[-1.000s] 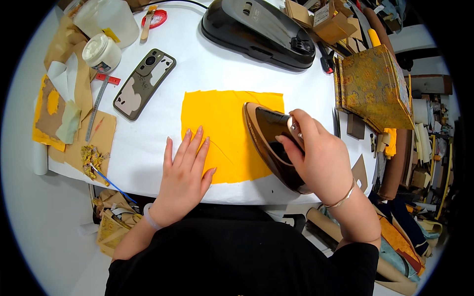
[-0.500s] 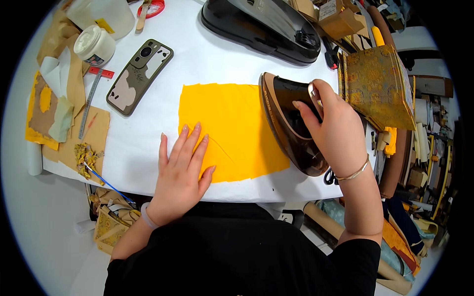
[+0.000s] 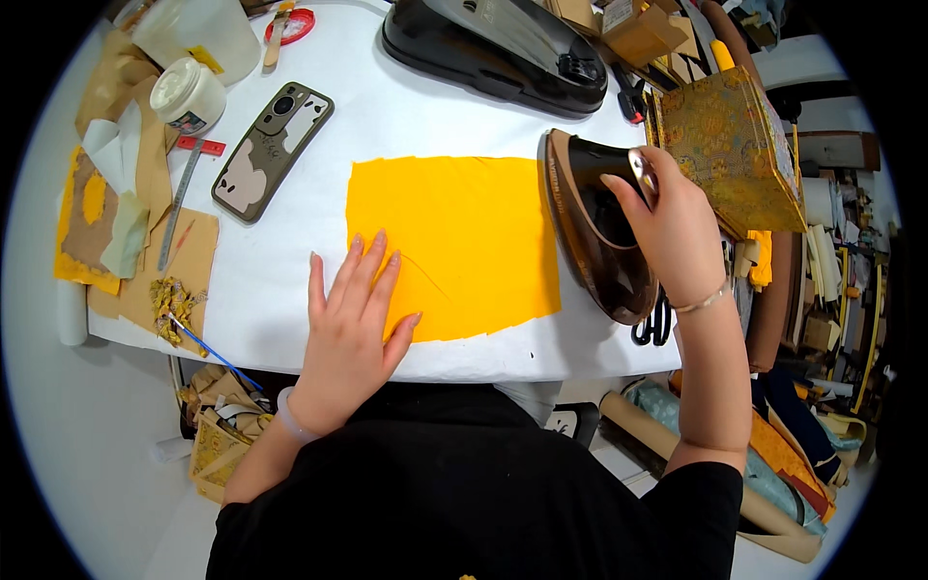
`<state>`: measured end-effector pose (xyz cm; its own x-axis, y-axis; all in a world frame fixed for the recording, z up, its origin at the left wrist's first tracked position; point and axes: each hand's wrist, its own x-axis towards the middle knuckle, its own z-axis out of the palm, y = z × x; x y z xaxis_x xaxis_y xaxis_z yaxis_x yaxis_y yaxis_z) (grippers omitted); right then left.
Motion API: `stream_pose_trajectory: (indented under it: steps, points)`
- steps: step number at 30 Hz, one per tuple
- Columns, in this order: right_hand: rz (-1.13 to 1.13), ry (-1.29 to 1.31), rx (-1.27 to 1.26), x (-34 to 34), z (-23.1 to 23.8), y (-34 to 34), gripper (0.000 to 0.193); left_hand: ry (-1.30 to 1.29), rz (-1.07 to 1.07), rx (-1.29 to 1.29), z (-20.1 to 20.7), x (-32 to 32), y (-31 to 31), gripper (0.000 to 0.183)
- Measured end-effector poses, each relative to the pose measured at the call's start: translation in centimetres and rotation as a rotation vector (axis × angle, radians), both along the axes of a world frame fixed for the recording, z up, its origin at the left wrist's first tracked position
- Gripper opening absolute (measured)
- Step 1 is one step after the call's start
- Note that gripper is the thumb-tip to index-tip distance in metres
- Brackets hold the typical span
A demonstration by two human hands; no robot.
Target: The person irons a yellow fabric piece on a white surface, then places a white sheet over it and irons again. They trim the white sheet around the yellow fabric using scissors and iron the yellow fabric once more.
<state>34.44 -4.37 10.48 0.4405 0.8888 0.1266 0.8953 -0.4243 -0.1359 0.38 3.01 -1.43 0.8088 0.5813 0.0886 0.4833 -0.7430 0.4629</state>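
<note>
A yellow cloth [image 3: 474,232] lies flat on the white-covered table, with a thin crease running near its middle. On its left edge rests my left hand [image 3: 353,314], fingers stretched and slightly spread, palm down. My right hand [image 3: 681,237] is wrapped round the handle of a dark brown, glossy clothes iron [image 3: 601,246]. The iron sits just right of the cloth, apart from its right edge; its soleplate is hidden from view. Black scissor handles [image 3: 654,322] show beside the iron, below my right wrist.
A phone in a patterned case [image 3: 274,153], an open white jar [image 3: 188,97] and a small steel ruler [image 3: 181,203] lie at left. Behind the cloth stands a black iron base [image 3: 498,58]. A gold brocade box [image 3: 725,145] stands at right. A blue-handled brush [image 3: 217,356] overhangs the front edge.
My right hand has moved the iron to the right, off the cloth, so its right edge now shows. My left hand stays on the cloth. The view has shifted slightly.
</note>
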Motion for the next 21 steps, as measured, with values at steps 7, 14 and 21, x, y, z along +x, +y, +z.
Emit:
stream_pose_trajectory:
  steps: [7,14,21]
  points:
    - [0.125,0.071,0.089,-3.7,3.1,-1.8,0.045,-0.16,-0.102,0.037,0.1,-3.1,-1.2,0.041]
    - [0.43,0.109,0.01,-7.8,0.7,1.2,0.043,-0.133,-0.086,0.08,-0.4,-4.7,-2.2,0.037]
    - [0.518,0.043,-0.055,-9.2,-0.3,3.3,0.039,-0.118,-0.08,0.082,-0.8,-5.2,-2.5,0.036]
